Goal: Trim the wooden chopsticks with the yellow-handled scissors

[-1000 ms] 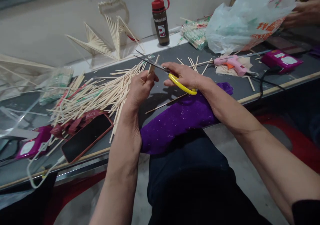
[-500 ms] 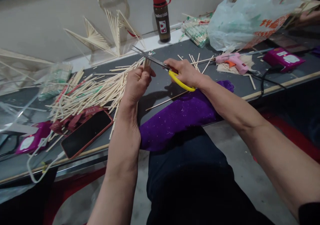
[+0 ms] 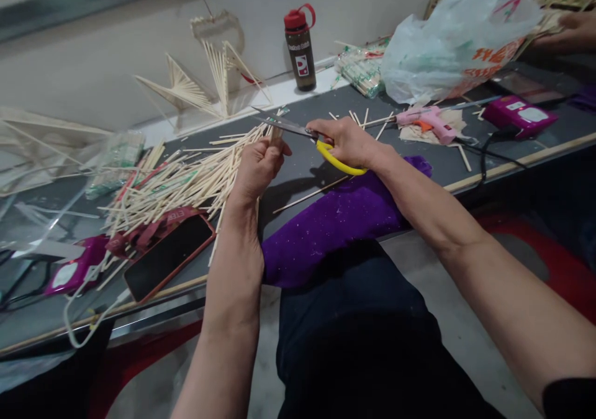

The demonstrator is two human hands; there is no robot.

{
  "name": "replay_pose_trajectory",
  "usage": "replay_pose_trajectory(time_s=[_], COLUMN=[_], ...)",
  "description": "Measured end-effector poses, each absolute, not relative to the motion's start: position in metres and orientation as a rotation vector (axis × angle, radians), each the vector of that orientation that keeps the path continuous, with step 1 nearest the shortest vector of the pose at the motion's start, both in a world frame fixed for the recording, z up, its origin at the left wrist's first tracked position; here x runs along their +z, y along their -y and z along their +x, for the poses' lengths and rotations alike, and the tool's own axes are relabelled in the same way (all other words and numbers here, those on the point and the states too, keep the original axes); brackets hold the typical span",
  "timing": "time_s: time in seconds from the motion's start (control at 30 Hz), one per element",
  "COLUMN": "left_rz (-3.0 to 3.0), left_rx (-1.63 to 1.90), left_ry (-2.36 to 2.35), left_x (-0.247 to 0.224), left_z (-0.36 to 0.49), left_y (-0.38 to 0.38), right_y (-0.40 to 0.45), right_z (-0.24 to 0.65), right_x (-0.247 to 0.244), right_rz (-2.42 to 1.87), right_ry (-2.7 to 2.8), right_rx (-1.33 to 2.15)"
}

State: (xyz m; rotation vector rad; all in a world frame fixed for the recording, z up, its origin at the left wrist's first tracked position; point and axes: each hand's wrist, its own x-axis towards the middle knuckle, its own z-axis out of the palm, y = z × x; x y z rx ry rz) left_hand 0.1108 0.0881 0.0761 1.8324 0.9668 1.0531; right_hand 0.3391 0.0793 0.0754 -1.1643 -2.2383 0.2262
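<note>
My left hand (image 3: 263,163) is closed round a short bundle of wooden sticks (image 3: 276,135), whose tops poke up above the fingers. Yellow-handled scissors (image 3: 339,161) are in my right hand (image 3: 347,138); their blades point left and lie across the top of the bundle, a little apart at the tips. Loose wooden sticks (image 3: 186,180) are heaped to the left of my left hand. A purple cloth (image 3: 330,226) lies along the table edge below both hands, with a single stick (image 3: 310,195) beside it.
A bottle (image 3: 302,59) stands by the wall. Rightward are a plastic bag (image 3: 456,46), a pink glue gun (image 3: 431,123), a purple box (image 3: 520,116) and another person's hand (image 3: 570,33). A phone (image 3: 170,257) lies at the left edge; stick structures (image 3: 186,87) lean on the wall.
The view has shifted slightly, so the scene sits a little lower. Both hands keep their grips, and the scissor blades look closer together than before.
</note>
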Motion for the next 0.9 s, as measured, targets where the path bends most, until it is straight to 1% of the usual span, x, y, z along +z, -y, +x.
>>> replay_pose_trajectory(time_s=[0.2,0.4,0.63,0.9], left_rz=[1.881,1.896,1.872,1.794], left_rx=[1.048,0.948,0.983,1.013], left_ry=[-0.976,-1.001,-0.952,-0.935], left_x=[0.0749,0.0677,0.0725,0.0772], left_z=[0.1100,0.1103,0.1124,0.1092], left_y=[-0.0857,-0.0871,-0.0828,-0.0838], right_y=[-0.0778,-0.0784,-0.0819,-0.0747], right_z=[0.3405,0.3404,0.3407,0.3413], right_x=[0.0749,0.0731,0.0714,0.0787], right_rz=[-1.158,-1.132,-1.056,-1.140], right_ry=[2.255,2.261,2.247,2.266], right_rx=[0.225,0.347,0.386,0.327])
